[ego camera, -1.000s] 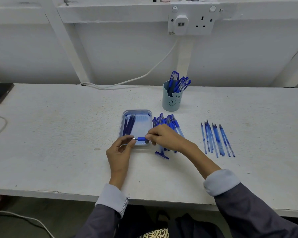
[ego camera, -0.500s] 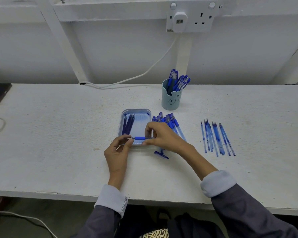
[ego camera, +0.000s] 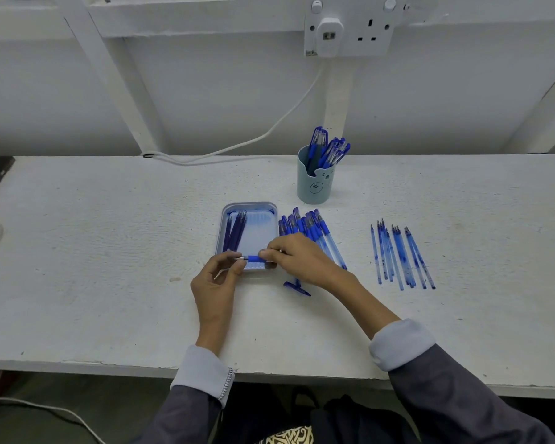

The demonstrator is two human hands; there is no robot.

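Observation:
A blue pen [ego camera: 253, 258] lies level between my hands, just above the near end of a pale blue tray [ego camera: 271, 208]. My left hand [ego camera: 217, 285] pinches its metal tip end between thumb and fingers. My right hand [ego camera: 302, 257] grips the barrel just past the blue grip section; the rest of the barrel is hidden in that hand. Several dark refills [ego camera: 236, 229] lie in the tray's left half. A row of blue pen barrels [ego camera: 314, 230] lies right of the tray, partly under my right hand.
A blue pen cap [ego camera: 297, 288] lies near my right wrist. Several thin ink refills [ego camera: 398, 256] are spread out farther right. A light blue cup [ego camera: 314, 184] with capped pens stands behind. A white cable [ego camera: 237, 145] runs from the wall socket [ego camera: 350, 30]. The table's front edge [ego camera: 269, 374] is close.
Both hands stay at the tray's near end with the pen. My right hand's fingers have shifted along the barrel, uncovering then closing in on the blue grip.

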